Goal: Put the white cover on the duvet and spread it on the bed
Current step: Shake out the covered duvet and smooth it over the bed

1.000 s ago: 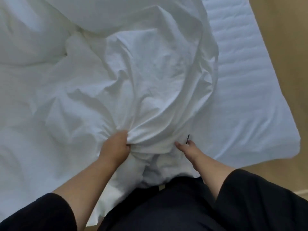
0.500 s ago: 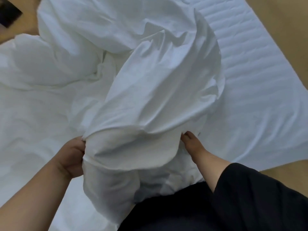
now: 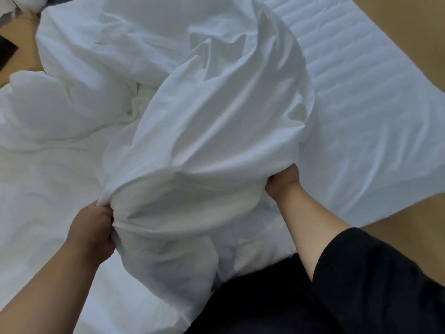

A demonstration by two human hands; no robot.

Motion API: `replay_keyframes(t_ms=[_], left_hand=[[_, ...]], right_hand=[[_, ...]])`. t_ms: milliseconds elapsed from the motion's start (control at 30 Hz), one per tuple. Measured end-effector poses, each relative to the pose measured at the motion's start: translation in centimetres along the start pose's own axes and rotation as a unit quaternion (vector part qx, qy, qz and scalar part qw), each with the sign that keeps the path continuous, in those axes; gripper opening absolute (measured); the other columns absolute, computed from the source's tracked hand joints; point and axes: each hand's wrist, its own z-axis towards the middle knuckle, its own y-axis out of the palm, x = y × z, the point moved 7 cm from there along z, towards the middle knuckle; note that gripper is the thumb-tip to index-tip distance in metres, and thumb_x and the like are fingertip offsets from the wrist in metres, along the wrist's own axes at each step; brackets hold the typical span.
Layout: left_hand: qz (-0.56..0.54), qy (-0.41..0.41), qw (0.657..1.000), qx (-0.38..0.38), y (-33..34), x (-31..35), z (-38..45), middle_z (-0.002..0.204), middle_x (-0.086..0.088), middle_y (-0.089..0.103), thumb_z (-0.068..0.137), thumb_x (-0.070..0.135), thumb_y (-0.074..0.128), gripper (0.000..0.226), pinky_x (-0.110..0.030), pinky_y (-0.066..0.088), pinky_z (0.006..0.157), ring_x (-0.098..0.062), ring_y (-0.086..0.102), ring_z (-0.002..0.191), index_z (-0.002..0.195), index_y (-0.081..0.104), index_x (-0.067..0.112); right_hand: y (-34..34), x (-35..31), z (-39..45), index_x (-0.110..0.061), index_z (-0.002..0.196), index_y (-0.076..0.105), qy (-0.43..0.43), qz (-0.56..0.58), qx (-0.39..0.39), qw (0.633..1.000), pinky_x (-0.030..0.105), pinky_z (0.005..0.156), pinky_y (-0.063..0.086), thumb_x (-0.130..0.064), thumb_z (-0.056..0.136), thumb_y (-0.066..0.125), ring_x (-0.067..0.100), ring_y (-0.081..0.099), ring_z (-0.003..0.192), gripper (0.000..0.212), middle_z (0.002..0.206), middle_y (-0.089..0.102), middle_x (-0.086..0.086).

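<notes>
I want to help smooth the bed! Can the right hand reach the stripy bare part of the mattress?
Probably yes. The right hand grips the white cover right beside the striped mattress, with nothing between them, but it would have to let go first.

Both hands, left point(image 3: 90, 233) and right point(image 3: 281, 182), fingers curled tight, forearms outstretched and apart.

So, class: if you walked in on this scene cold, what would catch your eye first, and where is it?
First, the big billow of white cover raised mid-frame, stretched between the two hands. The left hand grips its bunched edge at lower left, and the right hand holds the other edge at centre right. Beyond them, the bare ribbed mattress shows at right, with tan floor past it.
</notes>
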Motion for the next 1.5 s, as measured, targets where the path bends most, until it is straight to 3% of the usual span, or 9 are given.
replay_keyframes(t_ms=[133,233,400,733,867,1000,1100,1300,1500], left_hand=[[-0.004,0.004,0.997,0.076,-1.4,0.8,1.9,0.074,0.001,0.057,0.099,-0.001,0.034,0.027,-0.029,0.044,0.068,-0.014,0.051,0.073,0.108,0.049,0.02],[0.069,0.035,0.995,0.065,-0.8,2.2,2.3,0.083,-0.002,0.058,0.096,-0.004,0.038,0.036,-0.031,0.049,0.073,-0.026,0.055,0.09,0.113,0.056,0.021],[0.153,0.094,0.983,0.035,0.6,2.2,1.0,0.077,-0.005,0.062,0.085,-0.01,0.038,0.037,-0.027,0.037,0.057,-0.022,0.051,0.065,0.082,0.066,0.014],[0.175,0.087,0.979,0.05,1.5,2.4,0.9,0.078,-0.005,0.057,0.061,0.015,0.04,0.033,-0.031,0.038,0.062,-0.021,0.047,0.07,0.088,0.058,0.009],[0.242,0.197,0.941,0.134,1.6,5.1,-3.0,0.12,-0.009,0.054,0.069,0.019,0.05,0.054,-0.05,0.049,0.089,-0.03,0.055,0.104,0.123,0.049,0.014],[0.298,0.547,0.782,0.041,8.4,10.2,-13.1,0.126,-0.015,0.054,0.077,0.037,0.07,0.061,-0.041,0.038,0.107,-0.029,0.049,0.119,0.126,0.052,0.004],[0.48,0.527,0.701,-0.009,12.4,8.3,-13.6,0.154,-0.012,0.037,0.06,0.061,0.085,0.113,-0.059,0.023,0.114,-0.036,0.034,0.141,0.151,0.032,0.019],[0.377,0.487,0.771,0.162,7.3,13.6,-12.9,0.159,-0.021,0.026,0.074,0.065,0.054,0.097,-0.068,0.017,0.115,-0.044,0.028,0.145,0.151,0.026,0.011],[0.17,0.642,0.729,0.163,11.5,24.6,-22.3,0.159,-0.017,0.03,0.075,0.069,0.066,0.106,-0.061,0.028,0.115,-0.032,0.028,0.148,0.15,0.027,0.005]], right_hand=[[-6.8,5.9,-4.3,-0.015,0.116,0.074,0.16,-0.235,-0.041,0.958,0.043,0.086,0.06,-0.04,0.101,0.053,0.029,0.072,0.1,0.036,0.11,0.075,0.01],[-17.7,10.2,-8.1,-0.019,0.127,0.065,0.236,-0.449,0.005,0.862,0.045,0.095,0.056,-0.071,0.059,0.083,0.025,0.072,0.104,0.088,0.113,0.075,0.002],[-19.9,6.2,-4.2,-0.015,0.113,0.067,0.153,-0.437,0.132,0.877,0.045,0.095,0.054,-0.042,0.083,0.075,0.029,0.065,0.098,0.041,0.107,0.07,0.009],[-9.2,1.3,-1.0,-0.01,0.121,0.069,0.141,-0.348,0.043,0.926,0.057,0.091,0.056,-0.023,0.084,0.076,0.04,0.071,0.099,0.039,0.108,0.074,0.018],[0.3,-2.8,-4.5,-0.007,0.116,0.071,0.09,-0.307,-0.048,0.946,0.043,0.082,0.057,-0.009,0.096,0.06,0.035,0.071,0.098,0.023,0.11,0.074,0.018],[8.7,-8.0,-9.3,-0.003,0.124,0.067,0.033,-0.283,-0.112,0.952,0.049,0.095,0.054,-0.009,0.1,0.051,0.039,0.067,0.112,0.029,0.121,0.069,0.021],[14.3,-13.2,-12.9,-0.007,0.131,0.063,-0.003,-0.251,-0.139,0.958,0.053,0.102,0.05,-0.016,0.1,0.049,0.038,0.063,0.12,0.035,0.13,0.065,0.019],[27.7,-29.0,-22.7,-0.014,0.104,0.078,-0.132,-0.203,-0.233,0.942,0.038,0.077,0.06,-0.014,0.095,0.049,0.028,0.073,0.097,0.03,0.108,0.075,0.01],[30.1,-27.4,-25.9,-0.006,0.12,0.069,-0.054,-0.325,-0.275,0.903,0.044,0.087,0.059,-0.016,0.094,0.053,0.032,0.071,0.105,0.032,0.115,0.073,0.016]])
